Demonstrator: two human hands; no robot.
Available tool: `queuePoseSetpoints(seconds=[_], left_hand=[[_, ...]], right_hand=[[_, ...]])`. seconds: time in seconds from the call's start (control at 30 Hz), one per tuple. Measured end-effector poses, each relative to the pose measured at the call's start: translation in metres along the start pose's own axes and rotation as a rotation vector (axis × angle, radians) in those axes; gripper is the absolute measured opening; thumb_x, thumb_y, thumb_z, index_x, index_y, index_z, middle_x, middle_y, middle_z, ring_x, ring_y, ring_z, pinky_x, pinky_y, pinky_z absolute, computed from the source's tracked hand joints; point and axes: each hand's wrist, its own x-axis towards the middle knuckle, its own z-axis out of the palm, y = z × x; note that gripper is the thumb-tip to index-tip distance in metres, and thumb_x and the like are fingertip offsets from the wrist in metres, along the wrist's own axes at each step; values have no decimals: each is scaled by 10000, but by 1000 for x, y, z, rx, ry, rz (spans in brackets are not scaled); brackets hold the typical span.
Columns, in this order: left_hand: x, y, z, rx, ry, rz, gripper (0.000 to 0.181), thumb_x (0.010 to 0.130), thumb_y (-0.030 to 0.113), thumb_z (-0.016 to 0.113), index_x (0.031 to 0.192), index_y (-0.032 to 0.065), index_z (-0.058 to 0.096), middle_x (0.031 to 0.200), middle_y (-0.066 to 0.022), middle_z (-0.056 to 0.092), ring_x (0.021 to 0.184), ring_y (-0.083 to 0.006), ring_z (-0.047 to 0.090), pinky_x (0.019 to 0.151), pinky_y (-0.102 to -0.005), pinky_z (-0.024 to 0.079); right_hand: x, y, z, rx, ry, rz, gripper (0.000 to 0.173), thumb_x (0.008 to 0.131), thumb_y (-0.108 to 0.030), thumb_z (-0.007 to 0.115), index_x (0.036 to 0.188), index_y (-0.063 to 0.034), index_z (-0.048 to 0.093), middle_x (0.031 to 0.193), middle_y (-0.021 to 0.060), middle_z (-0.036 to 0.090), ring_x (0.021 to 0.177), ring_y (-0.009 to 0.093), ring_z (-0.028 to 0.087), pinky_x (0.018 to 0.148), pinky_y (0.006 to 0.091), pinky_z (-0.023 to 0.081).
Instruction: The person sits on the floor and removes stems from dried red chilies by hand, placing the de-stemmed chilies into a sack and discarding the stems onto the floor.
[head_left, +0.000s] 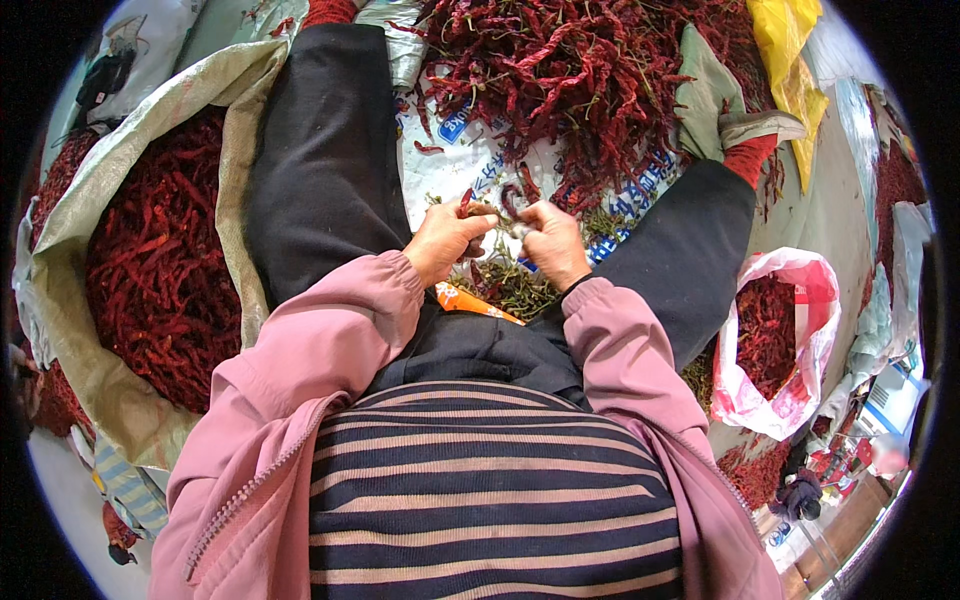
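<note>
My left hand (448, 238) is closed around a dried red chili pepper (466, 202), whose end pokes up past the fingers. Close by, my right hand (556, 241) has its fingers curled in, somewhat blurred. A dark, curved chili (511, 199) shows at its fingertips, but whether it is gripped is unclear. Both hands are above a white printed woven sack (442, 169) spread between my legs. A large heap of dried red chilies (555, 67) with stems lies beyond them. Beneath my hands, greenish stems and scraps (517, 289) are gathered near my lap.
An open woven sack (232, 176) full of red chilies stands beside my left leg. To the right is a smaller pink-and-white bag (821, 330) holding chilies. Yellow plastic (784, 37) lies by my right foot. A person (801, 495) appears at the far lower right.
</note>
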Motion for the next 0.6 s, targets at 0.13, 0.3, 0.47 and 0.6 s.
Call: queuePoseSetpoints(seconds=[0.13,0.3,0.47,0.6], left_hand=[[-2,-1,-5,-39,-43,13,84,765,112,607,800,43,575,644,0,522,497,-83,440,451,-222,340],[-8,-8,-7,114,-71,200,64,764,79,601,791,26,575,648,7,532,561,-67,467,483,-215,372],[-20,-5,0,883,-131,839,33,750,19,593,774,29,573,650,40,539,558,-49,422,488,-221,360],[-21,-10,-7,135,-2,378,27,754,43,595,744,21,582,648,13,535,584,-50,466,514,-216,384]], right_hand=[[-13,1,17,111,-102,-24,212,685,69,460,874,13,538,753,60,557,593,94,533,489,222,450],[-21,-15,14,268,-200,153,193,686,78,450,854,42,538,734,102,572,548,144,569,472,254,479],[-14,5,12,132,-135,53,114,670,17,526,772,23,576,624,106,580,540,160,574,483,266,456],[-25,-30,13,65,-178,-48,88,675,5,528,752,12,569,625,74,571,523,124,555,472,261,441]])
